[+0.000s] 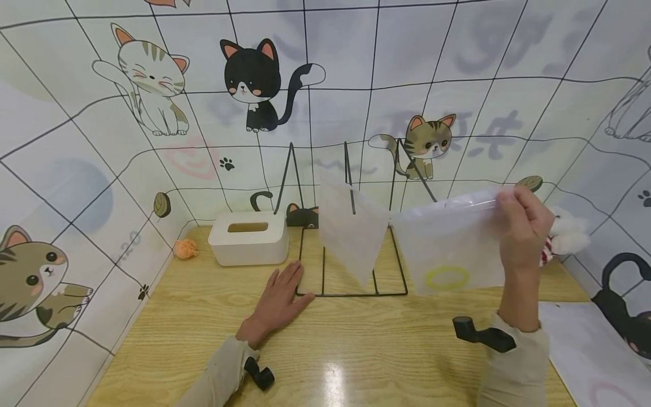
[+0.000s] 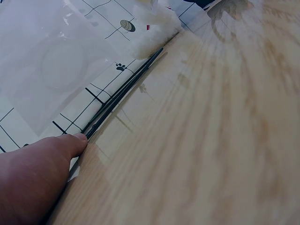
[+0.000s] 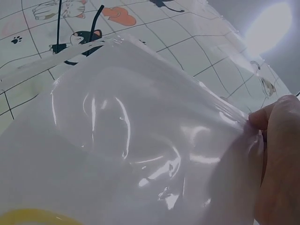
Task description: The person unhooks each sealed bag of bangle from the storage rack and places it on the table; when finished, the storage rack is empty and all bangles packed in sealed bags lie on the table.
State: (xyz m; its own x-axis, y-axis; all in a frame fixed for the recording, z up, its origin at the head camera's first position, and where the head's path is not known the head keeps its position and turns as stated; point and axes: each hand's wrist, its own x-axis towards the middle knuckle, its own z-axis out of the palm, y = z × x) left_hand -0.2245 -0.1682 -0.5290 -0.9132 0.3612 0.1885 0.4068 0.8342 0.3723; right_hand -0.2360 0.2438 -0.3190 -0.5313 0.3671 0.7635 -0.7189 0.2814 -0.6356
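My right hand (image 1: 524, 220) pinches the upper right corner of a translucent plastic bag (image 1: 458, 232). A yellow ring (image 1: 447, 278) shows at the bag's lower part. In the right wrist view the thumb and fingers grip the edge of the shiny plastic (image 3: 154, 122). The bag hangs right of a black wire rack (image 1: 356, 294), its left corner close to the rack's right upright. Another translucent bag (image 1: 351, 226) stands tilted in the rack. My left hand (image 1: 277, 302) lies flat with fingers extended at the rack's left front corner; its thumb (image 2: 70, 144) touches the front bar.
A white tissue box (image 1: 249, 240) stands left of the rack, with an orange ball-like thing (image 1: 185, 249) beside it. White plush (image 1: 567, 232) sits behind my right hand. A whitish sheet with a faint pink ring (image 1: 595, 345) lies at the table's right edge.
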